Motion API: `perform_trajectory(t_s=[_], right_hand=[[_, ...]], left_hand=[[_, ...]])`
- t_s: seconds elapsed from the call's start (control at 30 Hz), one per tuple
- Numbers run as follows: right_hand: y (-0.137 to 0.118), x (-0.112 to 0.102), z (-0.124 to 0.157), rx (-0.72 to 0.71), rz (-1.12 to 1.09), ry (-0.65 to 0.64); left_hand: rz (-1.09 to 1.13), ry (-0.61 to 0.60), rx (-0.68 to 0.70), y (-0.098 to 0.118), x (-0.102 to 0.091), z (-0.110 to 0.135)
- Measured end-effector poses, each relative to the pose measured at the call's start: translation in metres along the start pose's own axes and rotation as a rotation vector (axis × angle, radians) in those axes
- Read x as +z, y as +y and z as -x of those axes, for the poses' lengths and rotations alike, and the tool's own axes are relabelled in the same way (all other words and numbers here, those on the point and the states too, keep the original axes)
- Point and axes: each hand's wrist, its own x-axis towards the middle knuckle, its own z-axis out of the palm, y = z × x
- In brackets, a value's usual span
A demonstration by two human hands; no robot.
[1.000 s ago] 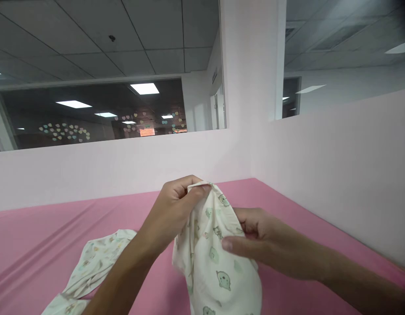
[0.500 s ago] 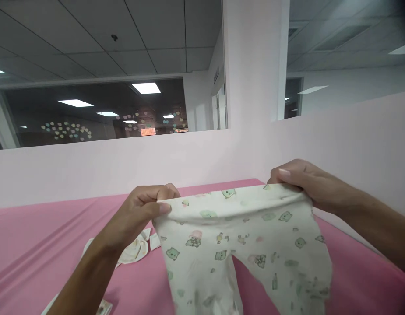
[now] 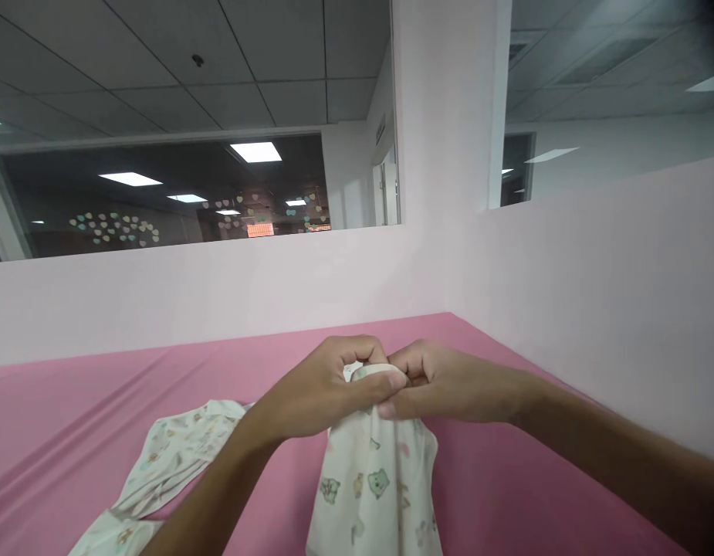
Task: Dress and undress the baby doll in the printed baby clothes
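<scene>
Left hand: fingers curled tight, pinching the top edge of the cream cotton baby trousers with small animal print | Right hand: closed on the same edge, knuckles touching the left | Trousers: bunched between both sets of fingertips, hanging folded above the pink cloth-covered table | Second cream printed garment: lies flat, left.
</scene>
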Motion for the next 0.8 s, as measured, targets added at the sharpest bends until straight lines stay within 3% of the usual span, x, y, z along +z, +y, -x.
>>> perform_trajectory(t_s=[0.27,0.43,0.57,0.67,0.8], right_hand=[[0.008,-0.004,0.008,0.092,-0.202,0.012],[0.021,-0.01,0.009,0.154,-0.182,-0.077],[0.034,-0.005,0.003,0.095,-0.17,-0.15],[0.045,0.006,-0.003,0.077,-0.377,-0.085],[0.053,0.02,-0.007,0.195,-0.705,-0.052]], left_hand=[[0.102,-0.028,-0.096,-0.019,-0.019,0.012],[0.087,-0.098,0.024,-0.018,-0.017,0.008],[0.1,-0.159,0.11,-0.01,-0.009,0.002],[0.113,-0.186,0.122,-0.008,-0.004,-0.002],[0.081,-0.196,0.088,-0.013,-0.003,-0.003]])
